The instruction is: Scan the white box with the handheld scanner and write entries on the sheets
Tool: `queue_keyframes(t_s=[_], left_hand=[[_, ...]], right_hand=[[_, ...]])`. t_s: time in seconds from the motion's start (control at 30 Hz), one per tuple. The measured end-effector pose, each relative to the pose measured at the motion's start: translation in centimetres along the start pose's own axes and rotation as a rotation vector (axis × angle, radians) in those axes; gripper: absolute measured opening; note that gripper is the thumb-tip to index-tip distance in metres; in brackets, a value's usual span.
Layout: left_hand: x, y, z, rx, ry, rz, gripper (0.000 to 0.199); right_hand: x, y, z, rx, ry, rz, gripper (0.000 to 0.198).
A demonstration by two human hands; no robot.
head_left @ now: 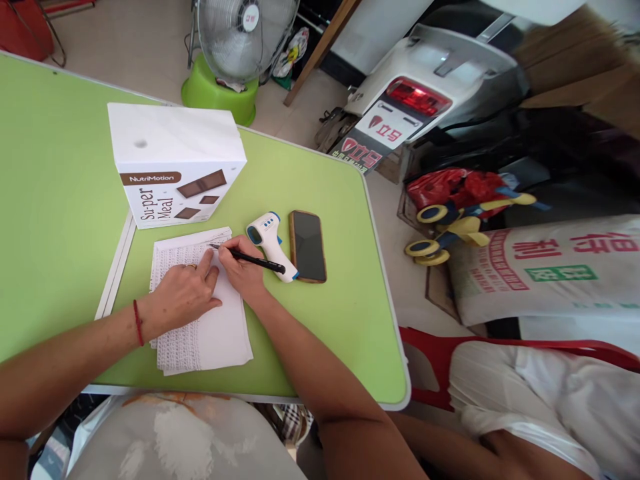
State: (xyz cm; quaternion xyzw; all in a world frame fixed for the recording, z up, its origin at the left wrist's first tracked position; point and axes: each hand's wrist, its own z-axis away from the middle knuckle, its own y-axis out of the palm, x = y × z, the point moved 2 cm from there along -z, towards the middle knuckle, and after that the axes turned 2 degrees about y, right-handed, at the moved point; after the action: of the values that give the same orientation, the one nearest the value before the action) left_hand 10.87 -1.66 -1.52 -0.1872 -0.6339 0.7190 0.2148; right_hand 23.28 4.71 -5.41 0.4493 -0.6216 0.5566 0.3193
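My right hand [243, 270] is closed around a black pen [257, 260], its tip touching the top part of a stack of paper [227, 333]. Rows of small handwriting cover the left portion of the top sheet. My left hand [183, 293] lies flat on that written area, fingers stretched out, the index fingertip close to the pen's tip. A red string bracelet [138, 323] circles the left wrist. Just right of my right hand lies a white and blue infrared thermometer [270, 240], partly behind the pen. Beside it rests a dark-screened phone [308, 247] in a brown case.
A white NutriMotion box [180, 167] stands behind the papers on the green table [345, 320]. Past the far edge, a fan [245, 40] sits on a green stool [220, 100]. A white scooter [425, 87], a large sack [550, 267] and a seated person [540, 393] are to the right.
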Motion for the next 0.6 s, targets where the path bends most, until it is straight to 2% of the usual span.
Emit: queue_keyframes(t_s=[0.6], left_hand=[[0.13,0.08,0.07,-0.014,-0.008,0.018,0.05]], right_hand=[[-0.03,-0.02,0.04,-0.011,-0.025,0.003,0.013]])
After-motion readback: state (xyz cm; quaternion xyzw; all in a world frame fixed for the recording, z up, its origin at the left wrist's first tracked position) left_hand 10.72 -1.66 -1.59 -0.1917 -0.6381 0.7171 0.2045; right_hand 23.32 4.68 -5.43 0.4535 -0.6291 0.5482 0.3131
